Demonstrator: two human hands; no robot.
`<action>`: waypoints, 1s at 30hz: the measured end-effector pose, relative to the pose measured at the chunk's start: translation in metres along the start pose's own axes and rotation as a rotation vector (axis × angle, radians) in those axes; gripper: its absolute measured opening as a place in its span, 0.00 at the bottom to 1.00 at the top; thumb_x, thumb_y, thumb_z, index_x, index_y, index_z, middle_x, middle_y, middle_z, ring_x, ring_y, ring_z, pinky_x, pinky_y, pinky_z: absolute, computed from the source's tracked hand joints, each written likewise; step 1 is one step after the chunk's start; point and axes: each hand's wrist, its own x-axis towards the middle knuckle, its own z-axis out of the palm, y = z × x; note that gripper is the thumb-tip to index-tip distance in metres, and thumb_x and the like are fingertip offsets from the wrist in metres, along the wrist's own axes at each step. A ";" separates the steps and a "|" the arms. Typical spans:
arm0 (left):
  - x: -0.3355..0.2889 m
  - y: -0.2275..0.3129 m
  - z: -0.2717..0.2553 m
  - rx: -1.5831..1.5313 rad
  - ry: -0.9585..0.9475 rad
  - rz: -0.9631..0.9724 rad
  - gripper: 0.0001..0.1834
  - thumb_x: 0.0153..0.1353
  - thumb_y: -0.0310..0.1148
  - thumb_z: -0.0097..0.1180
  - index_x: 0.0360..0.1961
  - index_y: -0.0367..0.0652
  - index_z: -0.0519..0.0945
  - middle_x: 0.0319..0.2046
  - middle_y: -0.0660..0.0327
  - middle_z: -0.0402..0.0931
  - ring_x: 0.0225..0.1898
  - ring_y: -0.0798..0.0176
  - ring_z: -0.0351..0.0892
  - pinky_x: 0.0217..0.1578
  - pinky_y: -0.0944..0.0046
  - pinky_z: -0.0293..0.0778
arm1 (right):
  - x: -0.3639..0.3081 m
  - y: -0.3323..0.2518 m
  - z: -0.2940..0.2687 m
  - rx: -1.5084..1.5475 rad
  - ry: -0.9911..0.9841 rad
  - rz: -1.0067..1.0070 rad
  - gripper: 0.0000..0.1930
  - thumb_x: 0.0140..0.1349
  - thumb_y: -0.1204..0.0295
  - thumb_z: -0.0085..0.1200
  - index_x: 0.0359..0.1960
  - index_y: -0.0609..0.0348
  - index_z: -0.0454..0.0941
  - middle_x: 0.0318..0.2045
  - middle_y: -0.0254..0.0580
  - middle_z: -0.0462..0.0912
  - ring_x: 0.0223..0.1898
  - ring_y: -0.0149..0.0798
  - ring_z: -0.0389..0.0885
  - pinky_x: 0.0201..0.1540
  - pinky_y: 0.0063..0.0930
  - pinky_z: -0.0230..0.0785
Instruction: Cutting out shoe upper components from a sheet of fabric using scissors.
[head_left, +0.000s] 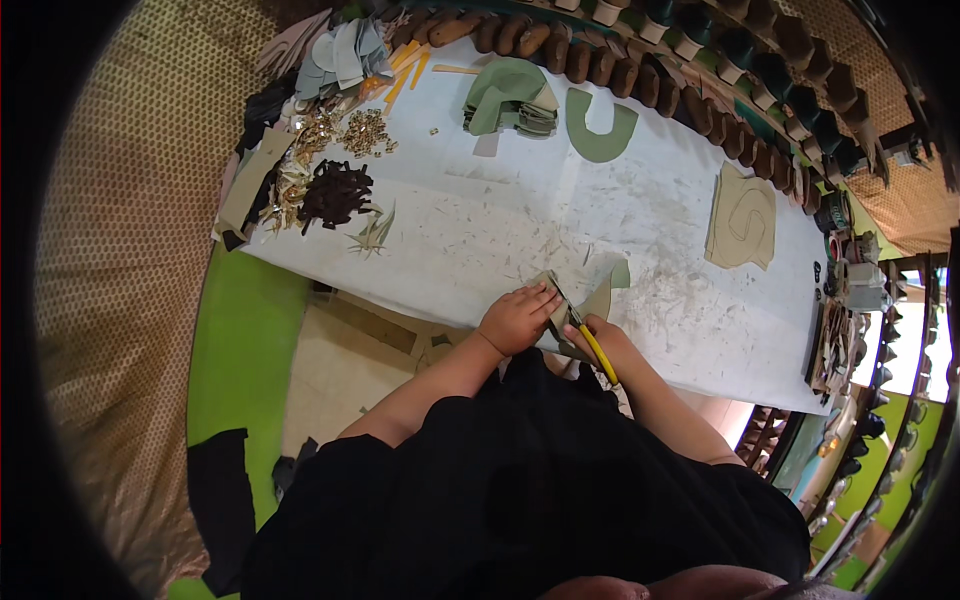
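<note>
A: Take the two hands as the clock's centre, twelve pointing away from the person. What is the left hand (520,315) doing?

B: Its fingers lie close together, slightly bent, over an olive piece (601,302) of sheet material at the near edge of the white table (470,215). I can't tell whether the thumb pinches from beneath.

A: And the right hand (606,340)?

B: Curled closed around a yellow-handled tool (597,352). The handle end sticks out toward five o'clock; the slim metal end points to eleven, beside the left fingertips and against the piece.

A: So the piece sits between the hands?

B: Yes, with its free part reaching out toward one o'clock.

A: What lies farther off?

B: Just before twelve, a stack of green cut pieces (497,95); just past twelve, a green U-shaped piece (603,150). At two, a beige sheet (742,218) with a curved outline.

A: And the other way?

B: At ten, green slivers (372,232), then a dark brown pile (337,193) beyond them. Between ten and eleven, small gold-coloured bits (368,133). Brown shoe-shaped forms (605,75) line the far edge from eleven to two.
</note>
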 end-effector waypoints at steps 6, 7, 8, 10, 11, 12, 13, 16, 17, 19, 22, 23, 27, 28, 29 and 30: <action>-0.001 0.000 0.001 0.015 0.017 -0.007 0.22 0.52 0.28 0.61 0.52 0.43 0.82 0.51 0.60 0.81 0.55 0.57 0.80 0.53 0.57 0.76 | 0.005 0.012 0.009 -0.020 0.068 -0.063 0.31 0.65 0.42 0.52 0.31 0.65 0.76 0.24 0.58 0.80 0.32 0.58 0.81 0.37 0.42 0.72; -0.001 0.000 0.001 0.016 0.015 -0.009 0.22 0.53 0.28 0.61 0.52 0.44 0.82 0.51 0.60 0.81 0.55 0.57 0.80 0.53 0.58 0.76 | 0.006 0.015 0.010 -0.021 0.068 -0.061 0.31 0.65 0.42 0.52 0.31 0.65 0.76 0.24 0.58 0.80 0.32 0.58 0.81 0.37 0.42 0.72; -0.002 0.000 0.001 0.016 0.016 -0.012 0.22 0.53 0.28 0.61 0.52 0.44 0.82 0.51 0.60 0.81 0.55 0.57 0.80 0.53 0.58 0.76 | 0.006 0.016 0.010 -0.039 0.077 -0.074 0.31 0.65 0.42 0.53 0.31 0.65 0.76 0.25 0.59 0.80 0.32 0.59 0.81 0.37 0.42 0.72; -0.003 -0.001 0.002 0.034 0.029 -0.008 0.23 0.53 0.29 0.61 0.53 0.45 0.82 0.52 0.61 0.81 0.54 0.58 0.80 0.53 0.58 0.76 | 0.007 0.015 0.010 -0.057 0.085 -0.087 0.30 0.65 0.43 0.53 0.31 0.65 0.76 0.25 0.60 0.79 0.32 0.59 0.80 0.37 0.42 0.72; -0.003 -0.001 0.001 0.034 0.029 -0.010 0.23 0.53 0.29 0.61 0.53 0.45 0.82 0.52 0.61 0.81 0.54 0.58 0.80 0.53 0.58 0.76 | 0.007 0.014 0.009 -0.055 0.073 -0.066 0.30 0.65 0.43 0.53 0.31 0.65 0.76 0.25 0.60 0.79 0.33 0.60 0.80 0.37 0.42 0.72; -0.003 0.000 0.001 0.035 0.019 -0.011 0.23 0.54 0.29 0.61 0.53 0.45 0.81 0.52 0.61 0.81 0.54 0.58 0.80 0.53 0.58 0.76 | 0.007 0.014 0.008 -0.053 0.060 -0.045 0.30 0.65 0.43 0.53 0.31 0.66 0.76 0.25 0.61 0.79 0.33 0.60 0.80 0.38 0.42 0.71; -0.003 0.000 0.000 0.037 0.010 -0.012 0.23 0.54 0.30 0.61 0.54 0.45 0.81 0.52 0.61 0.81 0.54 0.58 0.80 0.53 0.58 0.76 | 0.007 0.015 0.008 -0.054 0.060 -0.044 0.30 0.65 0.43 0.53 0.31 0.66 0.76 0.25 0.61 0.79 0.33 0.60 0.80 0.38 0.42 0.71; -0.002 -0.001 -0.001 0.013 0.011 -0.002 0.24 0.53 0.29 0.61 0.54 0.45 0.81 0.52 0.61 0.81 0.54 0.58 0.80 0.53 0.59 0.76 | 0.006 0.016 0.008 -0.051 0.030 -0.035 0.30 0.66 0.43 0.51 0.33 0.65 0.76 0.26 0.59 0.80 0.32 0.57 0.81 0.37 0.41 0.72; -0.003 -0.001 0.000 0.014 0.012 -0.003 0.24 0.53 0.29 0.61 0.54 0.45 0.81 0.52 0.61 0.81 0.54 0.58 0.80 0.53 0.59 0.76 | 0.004 0.014 0.007 0.017 0.006 -0.040 0.31 0.66 0.42 0.50 0.34 0.65 0.76 0.27 0.57 0.81 0.32 0.54 0.81 0.38 0.40 0.72; -0.004 -0.003 0.002 -0.020 0.008 0.014 0.23 0.53 0.29 0.61 0.54 0.45 0.81 0.51 0.61 0.81 0.54 0.58 0.80 0.53 0.59 0.76 | 0.001 0.008 0.002 0.084 -0.019 -0.045 0.31 0.67 0.41 0.49 0.36 0.65 0.76 0.28 0.56 0.81 0.32 0.51 0.81 0.38 0.39 0.72; -0.004 -0.002 0.001 0.011 0.030 0.024 0.23 0.52 0.29 0.62 0.53 0.44 0.81 0.51 0.61 0.81 0.54 0.58 0.80 0.52 0.59 0.76 | 0.002 0.004 -0.007 0.201 -0.169 0.055 0.32 0.67 0.40 0.47 0.39 0.64 0.76 0.30 0.54 0.82 0.33 0.47 0.81 0.39 0.37 0.72; -0.004 -0.002 0.002 0.010 0.030 0.025 0.23 0.52 0.29 0.62 0.53 0.44 0.81 0.51 0.61 0.81 0.54 0.58 0.80 0.52 0.59 0.76 | 0.004 0.005 -0.006 0.158 -0.154 0.041 0.32 0.67 0.39 0.47 0.39 0.64 0.76 0.30 0.54 0.82 0.33 0.48 0.81 0.40 0.37 0.73; -0.004 -0.004 0.004 -0.003 0.029 0.025 0.23 0.52 0.29 0.62 0.53 0.44 0.81 0.51 0.61 0.81 0.53 0.57 0.81 0.51 0.59 0.77 | 0.010 0.014 0.000 0.066 -0.064 -0.048 0.33 0.66 0.39 0.48 0.38 0.65 0.77 0.30 0.56 0.82 0.35 0.52 0.82 0.41 0.37 0.73; -0.005 -0.004 0.004 -0.004 0.029 0.030 0.23 0.52 0.29 0.62 0.53 0.44 0.81 0.51 0.61 0.81 0.53 0.57 0.81 0.51 0.59 0.77 | 0.011 0.016 0.001 0.065 -0.067 -0.047 0.33 0.66 0.39 0.48 0.38 0.65 0.77 0.30 0.56 0.82 0.35 0.52 0.82 0.41 0.37 0.73; -0.005 -0.004 0.004 -0.003 0.031 0.028 0.23 0.52 0.29 0.62 0.53 0.44 0.81 0.51 0.61 0.81 0.53 0.57 0.81 0.51 0.59 0.77 | 0.011 0.015 0.001 0.023 -0.047 -0.047 0.32 0.66 0.40 0.49 0.37 0.65 0.77 0.30 0.57 0.82 0.35 0.53 0.82 0.41 0.37 0.73; -0.005 -0.004 0.003 -0.002 0.026 0.028 0.23 0.52 0.29 0.61 0.53 0.44 0.81 0.52 0.61 0.81 0.53 0.56 0.81 0.51 0.59 0.77 | 0.011 0.014 0.001 -0.018 -0.028 -0.048 0.32 0.65 0.40 0.50 0.37 0.65 0.77 0.29 0.57 0.82 0.36 0.55 0.83 0.41 0.38 0.73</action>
